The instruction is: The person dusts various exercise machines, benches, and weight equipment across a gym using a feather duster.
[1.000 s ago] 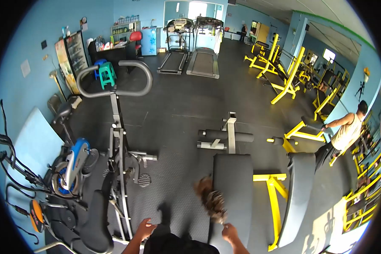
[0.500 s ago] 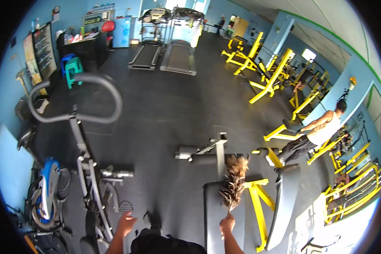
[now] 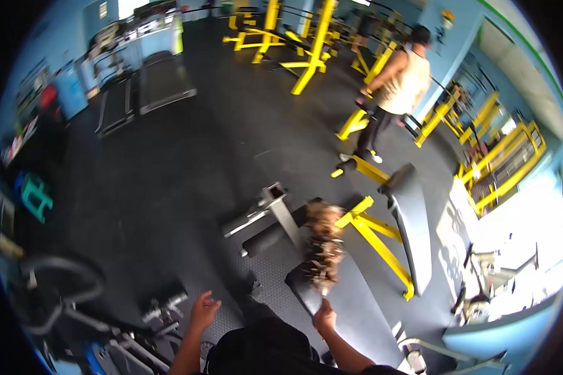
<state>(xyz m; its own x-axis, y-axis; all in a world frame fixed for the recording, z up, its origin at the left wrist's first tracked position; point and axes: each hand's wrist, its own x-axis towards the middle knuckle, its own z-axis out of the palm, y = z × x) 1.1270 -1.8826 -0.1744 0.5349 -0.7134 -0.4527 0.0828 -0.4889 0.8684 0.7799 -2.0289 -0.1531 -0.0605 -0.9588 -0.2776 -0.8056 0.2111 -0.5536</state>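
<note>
My right hand (image 3: 324,317) is closed round the handle of a brown feather duster (image 3: 323,253). The duster points away from me, its feathers over the near end of a black padded bench (image 3: 350,306); whether they touch the pad I cannot tell. At the bench's end are a grey metal post (image 3: 280,209) and a dark foam roller (image 3: 266,240). My left hand (image 3: 204,309) hangs in front of me with its fingers apart and nothing in it. The grey bars of an exercise machine (image 3: 166,306) are nearest to it.
A yellow-framed bench with a dark pad (image 3: 410,228) stands to the right. Beyond it a person in a light tank top (image 3: 406,81) stands with their back partly turned. Treadmills (image 3: 162,84) are at the back left, a green stool (image 3: 36,197) at the left, and an elliptical handlebar (image 3: 62,262) nearby.
My view has turned right, so the treadmills and elliptical have shifted left. The duster stays in my right hand over the bench. The person in the tank top is now more upright.
</note>
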